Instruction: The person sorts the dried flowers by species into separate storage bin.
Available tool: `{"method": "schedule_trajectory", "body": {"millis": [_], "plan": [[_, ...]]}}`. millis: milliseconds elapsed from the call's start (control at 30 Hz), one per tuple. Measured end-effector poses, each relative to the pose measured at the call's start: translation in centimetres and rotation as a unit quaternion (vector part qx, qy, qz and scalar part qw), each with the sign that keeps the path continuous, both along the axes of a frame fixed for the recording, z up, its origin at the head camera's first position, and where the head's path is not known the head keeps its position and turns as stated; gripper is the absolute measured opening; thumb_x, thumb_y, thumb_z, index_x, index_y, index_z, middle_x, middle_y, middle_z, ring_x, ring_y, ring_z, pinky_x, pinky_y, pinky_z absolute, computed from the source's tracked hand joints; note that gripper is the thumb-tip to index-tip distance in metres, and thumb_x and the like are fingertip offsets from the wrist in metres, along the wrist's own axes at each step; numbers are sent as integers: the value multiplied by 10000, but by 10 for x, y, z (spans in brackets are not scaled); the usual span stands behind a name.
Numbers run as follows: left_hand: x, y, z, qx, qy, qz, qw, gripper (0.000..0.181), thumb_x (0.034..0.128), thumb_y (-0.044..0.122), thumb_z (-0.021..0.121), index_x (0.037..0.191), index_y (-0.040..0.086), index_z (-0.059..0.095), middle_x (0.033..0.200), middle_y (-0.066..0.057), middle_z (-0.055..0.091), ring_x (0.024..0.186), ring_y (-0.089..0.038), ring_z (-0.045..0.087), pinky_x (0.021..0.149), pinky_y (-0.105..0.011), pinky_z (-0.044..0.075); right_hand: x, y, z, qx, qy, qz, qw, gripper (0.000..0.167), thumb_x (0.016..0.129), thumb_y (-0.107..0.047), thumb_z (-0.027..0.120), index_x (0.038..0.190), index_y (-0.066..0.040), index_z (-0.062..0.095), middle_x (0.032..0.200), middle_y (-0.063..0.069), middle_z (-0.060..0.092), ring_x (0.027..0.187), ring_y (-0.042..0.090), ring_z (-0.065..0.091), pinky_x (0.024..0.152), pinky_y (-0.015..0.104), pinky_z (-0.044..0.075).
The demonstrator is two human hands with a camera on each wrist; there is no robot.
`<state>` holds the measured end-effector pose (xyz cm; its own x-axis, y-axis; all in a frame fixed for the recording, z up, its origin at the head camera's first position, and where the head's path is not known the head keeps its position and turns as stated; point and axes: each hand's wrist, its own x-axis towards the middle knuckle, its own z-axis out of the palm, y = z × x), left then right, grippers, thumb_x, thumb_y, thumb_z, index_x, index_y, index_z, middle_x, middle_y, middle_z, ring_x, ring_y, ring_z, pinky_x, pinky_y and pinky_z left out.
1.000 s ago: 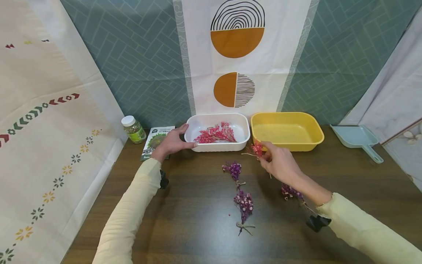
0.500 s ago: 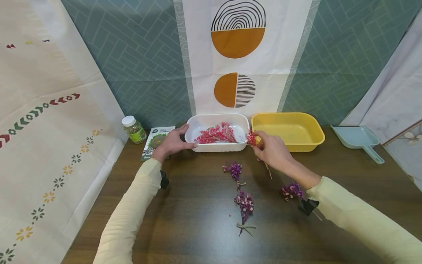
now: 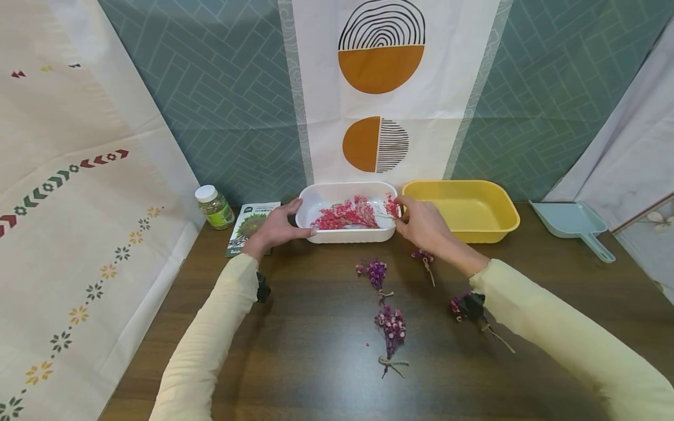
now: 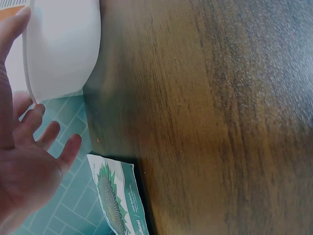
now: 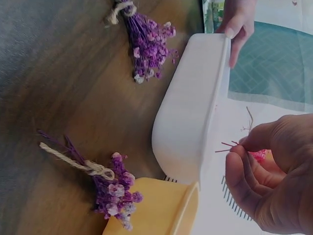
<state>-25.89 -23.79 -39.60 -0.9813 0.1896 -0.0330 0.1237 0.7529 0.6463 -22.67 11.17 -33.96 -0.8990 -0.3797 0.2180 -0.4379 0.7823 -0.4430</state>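
Observation:
My right hand (image 3: 422, 222) is at the right end of the white plastic tub (image 3: 351, 235). Between thumb and fingertips it pinches a sprig of red dried flowers (image 3: 392, 206), whose thin stems show in the right wrist view. Inside the tub lies a larger bunch of red dried flowers (image 3: 347, 214). My left hand (image 3: 278, 227) holds the tub's left end, thumb on the front rim and fingers toward the back; the last fingers spread loosely in the left wrist view. Several purple dried-flower bunches (image 3: 391, 327) tied with twine lie on the table before the tub.
Right of the tub stands a yellow tub (image 3: 461, 211), close beside it. A light blue dustpan (image 3: 571, 220) lies farther right. On the left are a lidded jar (image 3: 215, 207) and a seed packet (image 3: 247, 222), partly behind my left hand. Cloth hangs behind the table (image 3: 305, 362).
My right hand has moved left and away from me, carrying the red sprig from before the yellow tub to the white tub's right end. My left hand has stayed in place.

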Motion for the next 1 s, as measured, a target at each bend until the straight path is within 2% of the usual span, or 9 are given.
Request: {"method": "schedule_trajectory", "body": {"millis": [167, 567, 800, 1000], "plan": [[0, 0, 0, -24, 25, -3, 10000, 1039, 770, 474, 829, 1573, 97, 288, 1629, -84, 243, 1474, -361, 218, 1121, -578, 276, -11, -7, 0, 163, 10, -51, 9999, 461, 905, -71, 684, 1332, 49, 561, 863, 155, 713, 628, 234, 618, 600, 398, 507], [-1, 1, -1, -44, 70, -60, 9999, 1024, 782, 472, 825, 1566, 76, 298, 1623, -93, 256, 1476, -315, 239, 1126, -526, 299, -42, -21, -9, 556, -235, -351, 9976, 473, 921, -82, 631, 1378, 12, 553, 919, 157, 708, 713, 261, 615, 591, 391, 488], [-1, 1, 1, -89, 99, -78, 9999, 1016, 790, 469, 818, 1563, 63, 300, 1620, -98, 263, 1475, -310, 244, 1134, -517, 288, -52, -27, -13, 735, -272, -493, 9957, 444, 945, -117, 637, 1367, -3, 559, 829, 122, 651, 651, 249, 541, 574, 400, 464], [0, 1, 1, -52, 99, -54, 9999, 1019, 782, 460, 830, 1560, 65, 305, 1617, -100, 269, 1470, -314, 256, 1132, -515, 293, -58, -35, -15, 776, -178, -502, 9956, 447, 943, -115, 638, 1368, 0, 561, 944, 153, 688, 661, 254, 543, 602, 422, 490]]}}
